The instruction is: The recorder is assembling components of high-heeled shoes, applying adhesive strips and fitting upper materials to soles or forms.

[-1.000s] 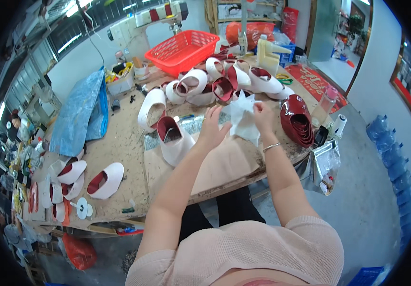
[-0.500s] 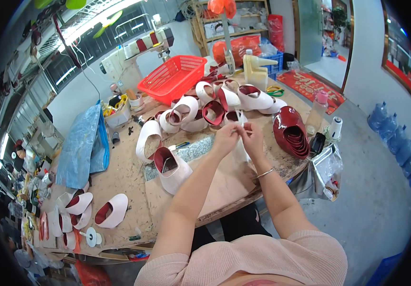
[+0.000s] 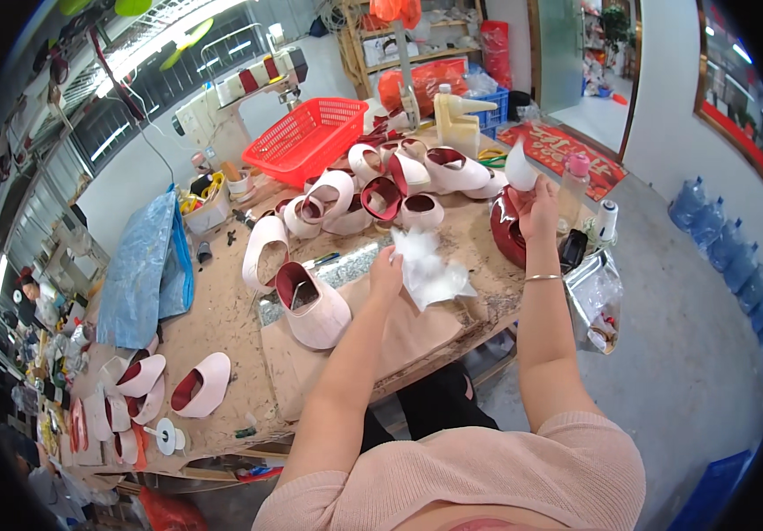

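Note:
My left hand [image 3: 387,274] is closed at the left edge of a crumpled white sheet [image 3: 432,273], thin like tissue, which spreads over the front of the table. Raised to the right, my right hand [image 3: 538,211] pinches a small white piece [image 3: 520,166] that stands up above the fingers; its material is not plain. Behind and below that hand lies a nested stack of glossy dark red shoe uppers [image 3: 507,232], partly hidden by it. A white shoe upper with red lining [image 3: 318,311] stands left of my left hand. More white uppers [image 3: 333,196] are heaped beyond it.
A red plastic basket [image 3: 306,137] stands at the back near a sewing machine [image 3: 240,93]. Right of the heap are a cream squeeze bottle [image 3: 458,128] and a pink-capped bottle [image 3: 574,186]. A blue sheet [image 3: 142,274] and several uppers [image 3: 202,386] lie left.
My hands, together before, have parted: the right moved up and right with a white piece, the left moved slightly left and down. The crumpled white sheet now shows spread between them.

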Demonstrator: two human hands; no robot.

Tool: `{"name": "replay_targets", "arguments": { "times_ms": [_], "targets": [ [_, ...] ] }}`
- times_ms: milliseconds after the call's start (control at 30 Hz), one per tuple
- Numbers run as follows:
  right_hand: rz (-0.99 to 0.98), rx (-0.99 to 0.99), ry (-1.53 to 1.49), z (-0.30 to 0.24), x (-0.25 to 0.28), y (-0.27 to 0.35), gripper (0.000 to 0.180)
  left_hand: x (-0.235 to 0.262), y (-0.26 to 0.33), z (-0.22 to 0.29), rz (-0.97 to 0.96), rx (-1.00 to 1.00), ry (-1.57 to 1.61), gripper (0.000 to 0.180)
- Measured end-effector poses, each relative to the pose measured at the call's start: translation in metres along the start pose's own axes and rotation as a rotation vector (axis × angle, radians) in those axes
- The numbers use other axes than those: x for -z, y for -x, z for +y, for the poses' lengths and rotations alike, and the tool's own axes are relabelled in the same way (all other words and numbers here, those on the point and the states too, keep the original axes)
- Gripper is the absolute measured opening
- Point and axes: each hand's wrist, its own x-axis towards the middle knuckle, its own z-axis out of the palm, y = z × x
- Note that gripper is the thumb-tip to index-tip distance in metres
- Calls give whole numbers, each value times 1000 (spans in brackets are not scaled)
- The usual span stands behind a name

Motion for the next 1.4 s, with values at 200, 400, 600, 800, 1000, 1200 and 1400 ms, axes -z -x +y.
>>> {"name": "replay_targets", "arguments": {
  "times_ms": [200, 400, 600, 800, 1000, 1200, 1400],
  "targets": [
    [-340, -295, 92, 25, -17, 60, 18, 24, 57, 85, 159, -424, -230, 68],
    [-427, -647, 373, 86, -35, 171, 23, 68, 131, 72, -43, 217, 737, 55],
    [-1226, 114, 590, 74, -81, 230, 9, 138, 207, 48, 371, -163, 454, 52],
    [-1377, 854, 841, 65, -105, 275, 25, 151, 234, 77, 347, 161, 1053, 47],
    [-1388, 584, 889, 82, -96, 305, 22, 135, 265, 81, 277, 269, 1069, 38],
    [-1122, 100, 826, 87, -102, 303, 16, 132, 263, 63, 354, 258, 768, 37],
    [-1059, 61, 916, 97, -110, 313, 13, 126, 266, 65, 366, 13, -60, 43]
  ]
}}
